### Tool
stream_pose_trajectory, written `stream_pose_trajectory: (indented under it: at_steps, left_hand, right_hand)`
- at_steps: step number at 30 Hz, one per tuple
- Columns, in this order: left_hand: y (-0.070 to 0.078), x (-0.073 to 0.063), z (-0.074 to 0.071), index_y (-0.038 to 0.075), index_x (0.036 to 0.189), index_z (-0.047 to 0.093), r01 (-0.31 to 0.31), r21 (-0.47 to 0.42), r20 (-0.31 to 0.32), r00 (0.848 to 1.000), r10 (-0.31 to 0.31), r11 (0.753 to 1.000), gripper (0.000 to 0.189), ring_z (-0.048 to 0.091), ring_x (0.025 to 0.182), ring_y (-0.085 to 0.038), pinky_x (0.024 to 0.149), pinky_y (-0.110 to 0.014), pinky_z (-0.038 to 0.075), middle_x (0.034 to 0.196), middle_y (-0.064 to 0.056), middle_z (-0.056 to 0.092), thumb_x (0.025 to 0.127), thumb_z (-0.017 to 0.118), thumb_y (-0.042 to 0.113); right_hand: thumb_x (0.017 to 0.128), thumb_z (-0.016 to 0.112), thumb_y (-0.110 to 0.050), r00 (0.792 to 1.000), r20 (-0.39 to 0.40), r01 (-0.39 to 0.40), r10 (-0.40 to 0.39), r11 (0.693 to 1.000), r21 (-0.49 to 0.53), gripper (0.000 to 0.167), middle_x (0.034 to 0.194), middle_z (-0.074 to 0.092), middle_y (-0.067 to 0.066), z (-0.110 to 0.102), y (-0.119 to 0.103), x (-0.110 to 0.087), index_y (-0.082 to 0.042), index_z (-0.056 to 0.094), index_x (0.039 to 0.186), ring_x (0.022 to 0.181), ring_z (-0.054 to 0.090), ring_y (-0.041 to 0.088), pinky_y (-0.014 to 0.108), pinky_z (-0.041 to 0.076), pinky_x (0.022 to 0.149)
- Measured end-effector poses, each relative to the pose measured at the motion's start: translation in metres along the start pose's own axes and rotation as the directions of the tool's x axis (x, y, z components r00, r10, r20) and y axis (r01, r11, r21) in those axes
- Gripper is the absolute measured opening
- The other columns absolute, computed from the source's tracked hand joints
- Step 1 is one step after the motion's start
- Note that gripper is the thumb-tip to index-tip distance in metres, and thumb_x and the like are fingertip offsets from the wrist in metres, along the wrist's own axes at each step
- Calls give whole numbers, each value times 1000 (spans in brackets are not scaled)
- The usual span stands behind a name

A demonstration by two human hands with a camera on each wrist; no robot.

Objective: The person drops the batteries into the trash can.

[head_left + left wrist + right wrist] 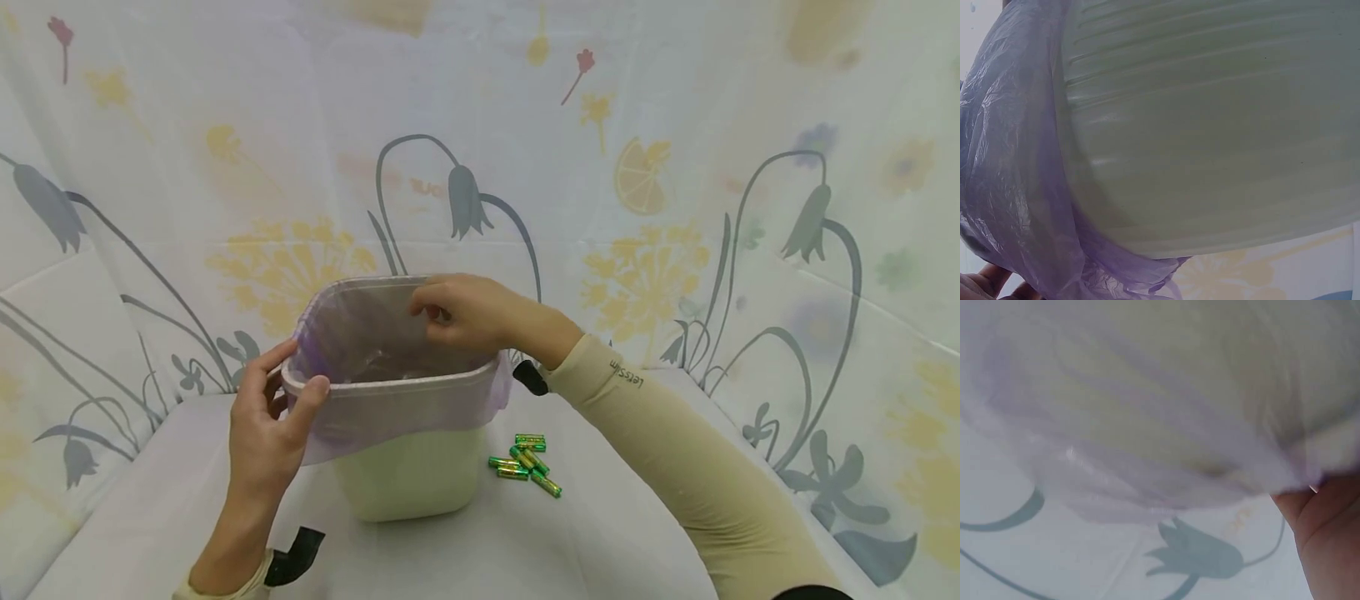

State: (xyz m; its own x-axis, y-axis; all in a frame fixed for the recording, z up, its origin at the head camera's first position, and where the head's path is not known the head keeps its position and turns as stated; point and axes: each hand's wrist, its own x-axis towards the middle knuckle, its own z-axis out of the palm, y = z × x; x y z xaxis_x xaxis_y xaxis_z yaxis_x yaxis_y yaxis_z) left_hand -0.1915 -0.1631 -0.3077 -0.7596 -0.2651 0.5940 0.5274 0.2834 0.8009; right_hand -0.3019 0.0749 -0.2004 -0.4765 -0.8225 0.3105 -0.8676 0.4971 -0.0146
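A pale green trash bin (412,479) stands upright, lined with a thin translucent purple trash bag (405,417) folded down over its rim. My left hand (266,437) grips the rim at the near left corner, thumb on the front edge and fingers at the left side. In the left wrist view its fingers show at the lower left, beside the hanging bag (1016,162). My right hand (480,312) is over the right part of the opening, fingers loosely bent, thumb apart from the index finger. The right wrist view shows it at the bag's edge, blurred.
Several green and gold batteries (529,460) lie in a loose group on the white-covered table (600,533), right of the bin. Behind it hangs a white curtain (315,167) with flower prints. Black straps (296,557) show near both wrists.
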Motion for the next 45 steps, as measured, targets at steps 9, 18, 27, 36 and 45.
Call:
stream_pose_trajectory:
  at_steps: [9, 18, 27, 36, 45]
  left_hand:
    - [0, -1, 0, 9, 136, 50, 2, 10, -4, 1000, -2, 1000, 51, 54, 109, -12, 85, -14, 41, 128, 3, 51, 86, 65, 9]
    - [-1, 0, 0, 10, 136, 50, -2, 17, -1, 1000, 2, 1000, 52, 54, 108, -12, 85, -14, 41, 129, 3, 51, 87, 65, 10]
    - [-1, 0, 1, 10, 136, 50, -3, 24, -3, 1000, 3, 1000, 52, 54, 107, -12, 84, -13, 42, 129, 2, 51, 87, 66, 10]
    - [-1, 0, 1, 10, 136, 50, -7, 25, -4, 1000, 7, 1000, 51, 54, 106, -12, 83, -13, 42, 128, 2, 51, 87, 66, 10]
    - [-1, 0, 1, 11, 135, 51, 6, 10, -10, 1000, -6, 1000, 51, 54, 106, -11, 81, -14, 42, 127, 4, 51, 86, 66, 10]
  right_hand:
    - [85, 55, -8, 991, -131, 16, -12, 999, 31, 22, 86, 57, -2, -14, 16, -28, -9, 68, 103, 78, 54, 14, 27, 43, 72]
    - [88, 56, -13, 988, -145, -50, 57, 998, 49, 19, 88, 57, -2, -20, 33, -57, -9, 67, 104, 82, 54, 15, 29, 44, 74]
    - [90, 59, -12, 981, -170, -82, 95, 993, 83, 21, 92, 61, 0, -8, 51, -87, -4, 66, 108, 84, 56, 15, 31, 48, 73]
    - [91, 58, -14, 983, -126, -128, 137, 989, 77, 17, 90, 59, -3, 26, 63, -113, -8, 65, 106, 83, 56, 14, 30, 47, 74]
    - [91, 58, -17, 981, -37, -190, 192, 979, 70, 18, 95, 60, -6, 74, 72, -132, -13, 66, 106, 83, 56, 12, 29, 48, 73]
